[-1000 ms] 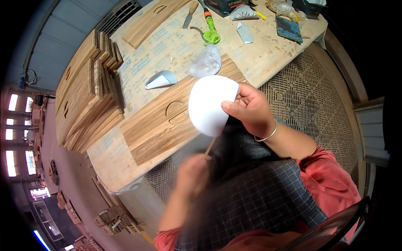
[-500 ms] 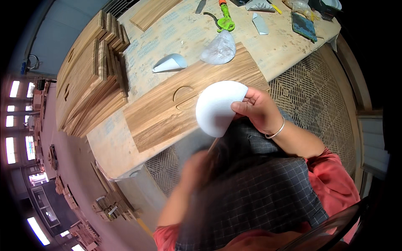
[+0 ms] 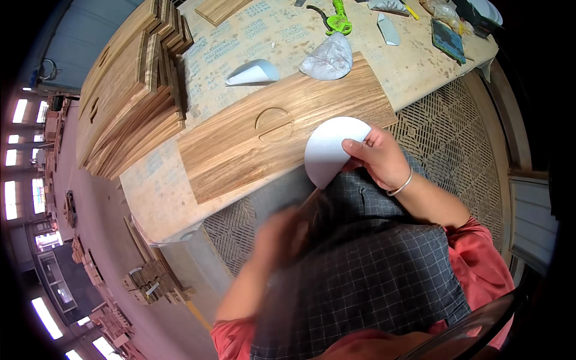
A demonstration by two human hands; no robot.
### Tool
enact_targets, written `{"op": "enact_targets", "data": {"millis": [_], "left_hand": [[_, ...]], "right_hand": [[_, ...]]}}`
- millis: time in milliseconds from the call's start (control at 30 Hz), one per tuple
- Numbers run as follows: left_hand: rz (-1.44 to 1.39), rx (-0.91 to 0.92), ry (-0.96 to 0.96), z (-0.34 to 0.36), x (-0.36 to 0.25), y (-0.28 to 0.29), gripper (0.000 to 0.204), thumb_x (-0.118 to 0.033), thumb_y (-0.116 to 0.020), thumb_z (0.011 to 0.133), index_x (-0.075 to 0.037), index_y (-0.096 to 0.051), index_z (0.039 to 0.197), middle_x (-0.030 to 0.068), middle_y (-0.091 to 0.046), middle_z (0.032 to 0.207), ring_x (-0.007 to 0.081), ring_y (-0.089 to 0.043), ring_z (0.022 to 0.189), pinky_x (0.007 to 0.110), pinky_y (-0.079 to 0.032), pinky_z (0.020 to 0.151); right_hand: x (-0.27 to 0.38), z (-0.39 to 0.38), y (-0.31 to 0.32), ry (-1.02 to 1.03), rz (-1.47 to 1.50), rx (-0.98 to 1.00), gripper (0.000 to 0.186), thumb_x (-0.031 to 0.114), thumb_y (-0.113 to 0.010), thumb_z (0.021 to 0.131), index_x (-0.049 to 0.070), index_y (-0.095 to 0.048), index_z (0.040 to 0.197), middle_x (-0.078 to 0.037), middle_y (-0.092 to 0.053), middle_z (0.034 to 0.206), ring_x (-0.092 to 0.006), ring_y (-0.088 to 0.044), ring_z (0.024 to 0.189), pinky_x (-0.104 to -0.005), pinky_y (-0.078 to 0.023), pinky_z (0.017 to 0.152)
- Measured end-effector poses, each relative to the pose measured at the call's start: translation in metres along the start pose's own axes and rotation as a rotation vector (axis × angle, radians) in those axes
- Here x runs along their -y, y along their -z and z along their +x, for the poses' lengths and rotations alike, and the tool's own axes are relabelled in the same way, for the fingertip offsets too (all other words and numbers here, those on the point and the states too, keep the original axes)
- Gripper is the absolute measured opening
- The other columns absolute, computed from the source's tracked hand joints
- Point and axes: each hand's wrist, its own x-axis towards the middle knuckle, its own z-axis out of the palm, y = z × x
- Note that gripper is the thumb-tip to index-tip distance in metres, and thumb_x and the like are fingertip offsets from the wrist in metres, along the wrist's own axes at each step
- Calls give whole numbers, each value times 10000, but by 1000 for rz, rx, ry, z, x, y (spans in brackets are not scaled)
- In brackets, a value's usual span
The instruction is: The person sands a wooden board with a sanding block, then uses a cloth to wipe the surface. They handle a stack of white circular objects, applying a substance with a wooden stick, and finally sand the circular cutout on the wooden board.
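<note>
My right hand (image 3: 382, 161) pinches a white half-round sheet (image 3: 332, 150), which looks like a folded sanding disc, its thumb lying on top. Below it is my left hand (image 3: 278, 238), smeared by motion, with its fingers curled round a thin brown stick (image 3: 309, 203). The stick's upper end meets the sheet's lower corner; whether it sits inside the fold is hidden. Behind the sheet a wooden board (image 3: 228, 159) with a round groove lies on the table. A crumpled grey disc (image 3: 328, 58) rests over its far edge, and a curled disc (image 3: 255, 72) lies just beyond.
Wooden boards (image 3: 129, 99) are stacked at the table's left. Farther back are a green air gun (image 3: 339, 23), a folded sheet (image 3: 388, 30) and a dark blue-green pad (image 3: 448, 41). A slatted mat (image 3: 450, 132) covers the floor beyond the table's right edge.
The table and its things have shifted upward in view. The white sheet has turned a little and moved right with my right hand. My left hand remains blurred below it, holding the stick.
</note>
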Motion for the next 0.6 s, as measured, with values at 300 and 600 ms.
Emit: {"op": "enact_targets", "data": {"millis": [300, 600], "left_hand": [[-608, 243, 385, -6, 10, 3, 191, -169, -514, 959, -30, -632, 1017, 72, -597, 703, 166, -547, 575, 293, -396, 482], [426, -153, 28, -3, -6, 4, 120, -139, -624, 859, -97, -636, 970, 121, -571, 707, 310, -560, 614, 407, -446, 541]], "right_hand": [[13, -6, -5, -9, -164, 96, 248, 80, -648, 891, -34, -559, 1092, -83, -661, 906, -142, -638, 663, -262, -532, 616], [1, -3, -9, -43, -166, 40, 287, 166, -685, 876, -35, -592, 1058, -97, -672, 884, -137, -649, 683, -252, -530, 614]]}}
